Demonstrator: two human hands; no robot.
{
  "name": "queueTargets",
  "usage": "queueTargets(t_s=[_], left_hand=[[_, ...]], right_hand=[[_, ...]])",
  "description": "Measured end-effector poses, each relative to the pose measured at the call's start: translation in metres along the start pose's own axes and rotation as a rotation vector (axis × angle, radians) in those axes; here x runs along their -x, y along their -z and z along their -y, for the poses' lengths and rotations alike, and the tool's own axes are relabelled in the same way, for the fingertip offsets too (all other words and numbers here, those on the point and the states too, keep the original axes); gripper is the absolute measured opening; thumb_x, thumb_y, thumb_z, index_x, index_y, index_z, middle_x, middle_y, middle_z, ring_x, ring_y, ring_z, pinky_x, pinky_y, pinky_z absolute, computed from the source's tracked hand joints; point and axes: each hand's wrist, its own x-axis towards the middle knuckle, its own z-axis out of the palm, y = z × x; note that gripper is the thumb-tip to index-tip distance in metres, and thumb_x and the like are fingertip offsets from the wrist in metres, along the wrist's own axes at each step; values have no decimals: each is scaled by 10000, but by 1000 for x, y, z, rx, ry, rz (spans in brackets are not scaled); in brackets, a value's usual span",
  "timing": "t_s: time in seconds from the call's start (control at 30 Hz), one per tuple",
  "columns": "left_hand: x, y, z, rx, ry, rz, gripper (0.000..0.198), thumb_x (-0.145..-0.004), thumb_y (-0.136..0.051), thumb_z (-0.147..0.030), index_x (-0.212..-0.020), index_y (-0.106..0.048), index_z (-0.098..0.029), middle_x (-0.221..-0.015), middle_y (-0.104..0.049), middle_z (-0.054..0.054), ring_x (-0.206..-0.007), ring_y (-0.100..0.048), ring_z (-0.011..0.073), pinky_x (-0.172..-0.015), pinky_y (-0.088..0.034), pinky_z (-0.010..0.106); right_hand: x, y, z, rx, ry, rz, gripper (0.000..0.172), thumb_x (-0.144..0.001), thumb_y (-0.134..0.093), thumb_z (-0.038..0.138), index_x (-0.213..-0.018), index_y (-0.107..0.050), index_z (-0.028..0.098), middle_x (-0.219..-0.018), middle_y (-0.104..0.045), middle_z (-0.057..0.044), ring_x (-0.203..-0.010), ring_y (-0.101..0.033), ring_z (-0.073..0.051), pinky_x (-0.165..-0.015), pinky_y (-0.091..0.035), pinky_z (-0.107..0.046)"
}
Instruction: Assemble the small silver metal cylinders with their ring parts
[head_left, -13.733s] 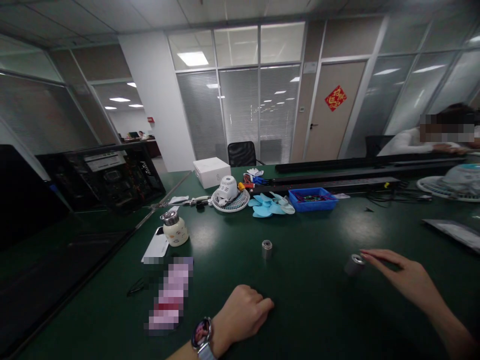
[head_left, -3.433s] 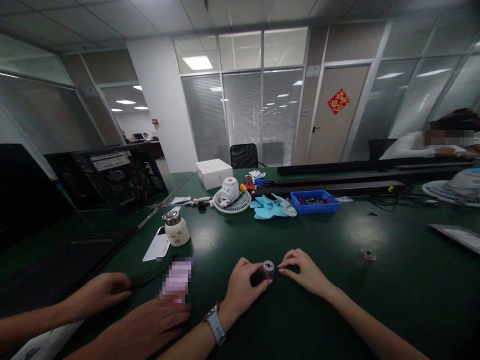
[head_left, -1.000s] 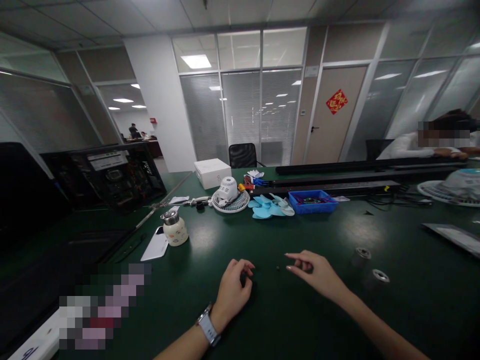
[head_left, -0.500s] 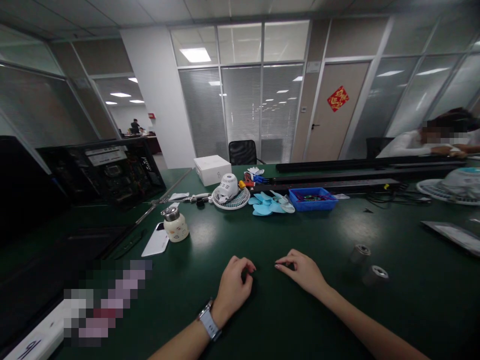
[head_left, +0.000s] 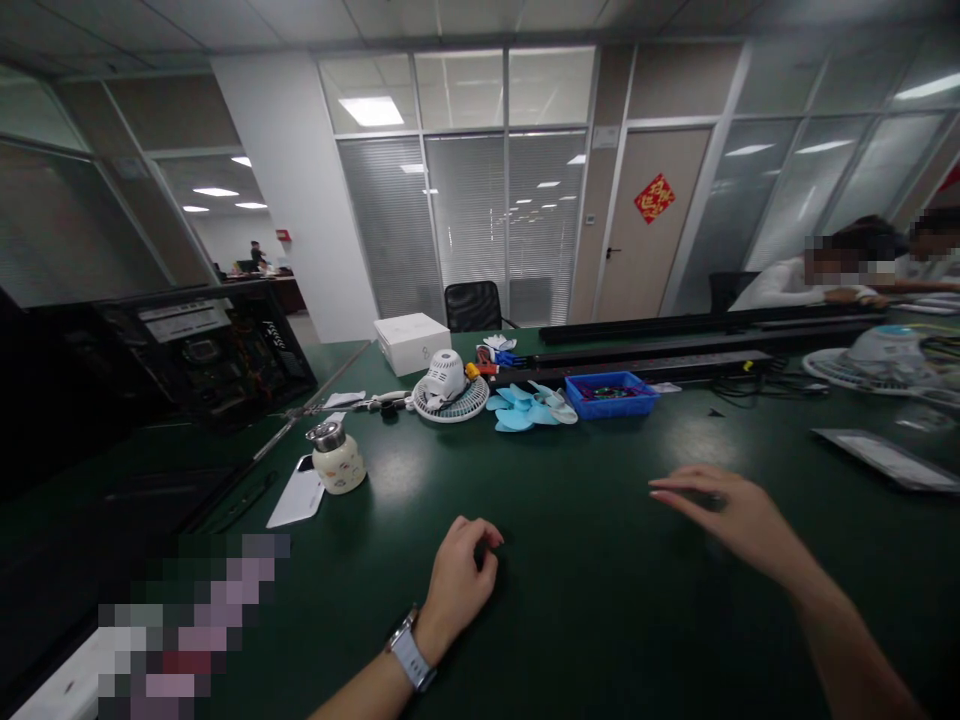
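Head view, curled left hand (head_left: 459,580), arched right hand (head_left: 739,515), glossy tabletop (head_left: 570,600)

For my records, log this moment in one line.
Left hand: curled, nothing visible held; right hand: near-pinch, contents unclear; blue fan blades: beyond both hands

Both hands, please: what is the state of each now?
Left hand: loosely curled, half open, nothing visible in it.
Right hand: pinched nearly closed; whether it holds anything cannot be told.

Beige door (head_left: 641,252) near blind-covered windows (head_left: 469,228)
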Motion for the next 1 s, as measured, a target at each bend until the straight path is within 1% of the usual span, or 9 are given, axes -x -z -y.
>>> queueTargets(t_s=[0.03, 0.1, 0.17, 0.23, 0.37, 0.5, 0.73, 0.87, 1.0], left_hand=[[0, 0, 0, -3, -4, -2, 236, -765, -465, -63, -876, -611, -212, -896, -583, 34, -806, -561, 180, -701, -461, 308], [0, -1, 1, -5, -10, -1, 237, -760, -464, -60, -870, -611, -212, -890, -587, 32, -808, -562, 181, -708, -461, 311], [-1, -1, 2, -10, -11, 1, 232, -756, -465, -60, -857, -609, -211, -878, -590, 30, -804, -562, 182, -711, -461, 312], [-2, -1, 3, -20, -12, 6, 227, -754, -467, -61, -852, -607, -211, -866, -591, 29, -804, -561, 184, -712, -459, 314], [-3, -1, 2, -28, -18, 2, 230, -759, -460, -59, -856, -605, -209, -869, -593, 31, -806, -561, 184, -710, -459, 313], [-2, -1, 0, -26, -21, 5, 227, -760, -458, -59, -847, -603, -210, -863, -596, 30, -813, -562, 186, -714, -460, 315], [-1, -1, -1, -6, -18, 6, 223, -763, -454, -64, -852, -602, -204, -865, -598, 33, -806, -562, 183, -715, -461, 315], [-2, 0, -1, 6, -9, 3, 230, -760, -456, -64, -856, -610, -205, -864, -601, 34, -786, -564, 180, -694, -463, 307], [-2, 0, -2, -2, -6, 11, 229, -760, -460, -60, -852, -611, -205, -858, -598, 33, -780, -565, 179, -689, -463, 306]], right_hand=[[9, 16, -20, 10, -70, -93, 379, -755, -585, 599, -943, -743, 310, -1038, -687, -50, -985, -620, -251, -900, -463, -388], [27, 34, -58, 33, -210, -113, 383, -694, -630, 608, -889, -755, 304, -1039, -701, -57, -986, -634, -272, -881, -481, -393], [42, 37, -84, 23, -294, -54, 368, -664, -651, 597, -863, -761, 308, -1029, -714, -52, -964, -651, -277, -837, -505, -382], [50, 31, -94, -8, -321, -29, 372, -661, -642, 591, -874, -761, 310, -1027, -720, -43, -955, -658, -273, -821, -515, -370], [47, 21, -86, -19, -368, -77, 420, -634, -631, 593, -897, -759, 292, -1014, -727, -46, -944, -664, -282, -832, -517, -382], [44, 21, -85, -56, -401, -48, 418, -606, -647, 584, -861, -766, 276, -1016, -731, -54, -941, -676, -287, -846, -528, -375], [49, 21, -91, -213, -523, -9, 490, -587, -651, 607, -919, -737, 258, -963, -755, -66, -964, -685, -305, -907, -519, -392], [51, 25, -84, -142, -516, -74, 414, -616, -635, 585, -891, -727, 290, -907, -761, -67, -913, -698, -321, -878, -525, -419], [52, 27, -82, -160, -466, -44, 337, -605, -666, 538, -837, -733, 303, -905, -761, -76, -879, -705, -328, -828, -551, -414]])
